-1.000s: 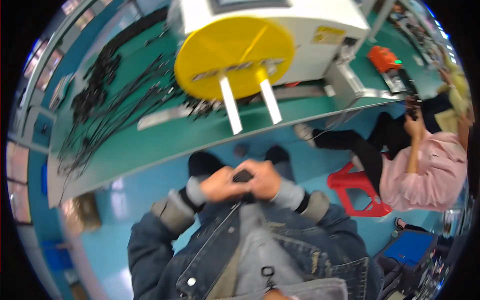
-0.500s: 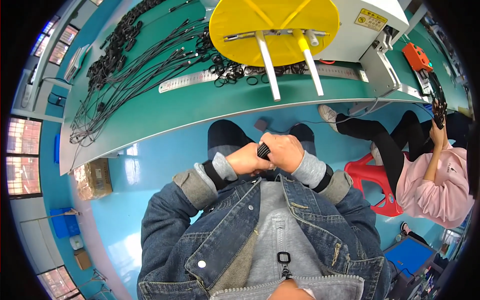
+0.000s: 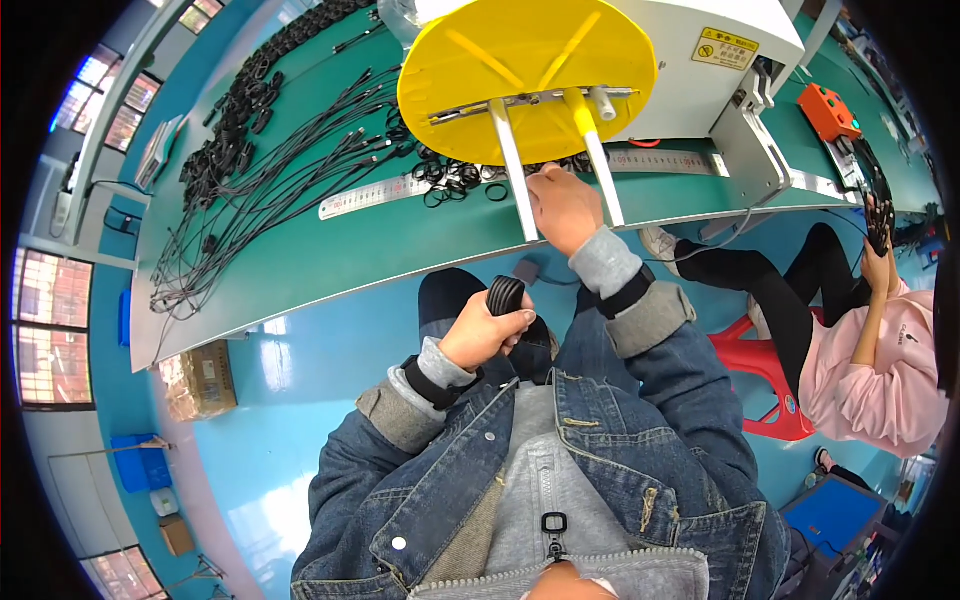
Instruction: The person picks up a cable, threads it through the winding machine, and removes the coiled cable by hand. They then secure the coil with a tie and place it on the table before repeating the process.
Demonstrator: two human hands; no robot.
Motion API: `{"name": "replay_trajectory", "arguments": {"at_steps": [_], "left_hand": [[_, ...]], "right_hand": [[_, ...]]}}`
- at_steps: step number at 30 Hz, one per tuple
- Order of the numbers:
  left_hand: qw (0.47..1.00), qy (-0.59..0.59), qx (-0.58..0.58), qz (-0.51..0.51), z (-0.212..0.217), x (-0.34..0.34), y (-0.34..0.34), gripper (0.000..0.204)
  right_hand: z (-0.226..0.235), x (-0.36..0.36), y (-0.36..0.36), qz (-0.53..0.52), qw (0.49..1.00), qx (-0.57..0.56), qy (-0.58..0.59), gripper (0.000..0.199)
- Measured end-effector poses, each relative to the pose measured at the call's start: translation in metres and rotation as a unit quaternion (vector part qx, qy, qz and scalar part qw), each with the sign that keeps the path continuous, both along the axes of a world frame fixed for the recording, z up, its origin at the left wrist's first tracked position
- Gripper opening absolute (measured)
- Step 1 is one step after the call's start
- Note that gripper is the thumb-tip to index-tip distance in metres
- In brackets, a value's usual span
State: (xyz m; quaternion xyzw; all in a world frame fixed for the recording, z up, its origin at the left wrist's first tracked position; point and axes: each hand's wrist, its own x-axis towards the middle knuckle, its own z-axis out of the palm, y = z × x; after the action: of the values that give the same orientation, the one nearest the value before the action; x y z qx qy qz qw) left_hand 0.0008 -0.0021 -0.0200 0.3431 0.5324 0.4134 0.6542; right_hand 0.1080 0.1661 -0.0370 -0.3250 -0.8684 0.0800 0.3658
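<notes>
"Just off the table point(image 3: 370, 245), what does the left hand point(image 3: 482, 333) hold?"

"Black coil point(image 3: 507, 297), fingers curled round it."

"And the right hand point(image 3: 567, 212)?"

"Over the table, between two white rods point(image 3: 513, 175) below the yellow disc point(image 3: 520, 130), fingertips beside the black rings point(image 3: 461, 184)."

"Pinching one?"

"I cannot tell; the tips show poorly."

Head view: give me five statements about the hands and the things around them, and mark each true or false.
1. The left hand holds a black bundle. True.
2. The right hand rests on the person's knee. False: it is at the table, near the black rings.
3. A ruler lies on the green table. True.
4. The large disc is green. False: it is yellow.
5. The stool is red. True.
</notes>
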Motion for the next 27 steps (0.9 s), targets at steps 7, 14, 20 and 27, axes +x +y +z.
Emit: {"name": "replay_trajectory", "arguments": {"at_steps": [7,14,20,27], "left_hand": [[0.975,-0.040,0.139,0.168,0.002,-0.017,-0.001,0.012],[0.982,-0.067,0.130,0.120,0.006,-0.003,0.004,0.016],[0.983,-0.021,0.154,0.093,0.003,-0.010,-0.007,0.017],[0.996,0.058,0.067,0.001,0.004,0.004,-0.011,0.013]], "right_hand": [[0.012,0.025,-0.059,0.180,0.766,-0.554,0.272,0.015],[0.009,0.047,-0.097,0.224,0.552,-0.739,0.315,0.017],[0.008,0.068,-0.142,0.294,0.545,-0.704,0.348,0.015],[0.028,0.085,-0.120,0.195,0.668,-0.696,0.177,0.018]]}}
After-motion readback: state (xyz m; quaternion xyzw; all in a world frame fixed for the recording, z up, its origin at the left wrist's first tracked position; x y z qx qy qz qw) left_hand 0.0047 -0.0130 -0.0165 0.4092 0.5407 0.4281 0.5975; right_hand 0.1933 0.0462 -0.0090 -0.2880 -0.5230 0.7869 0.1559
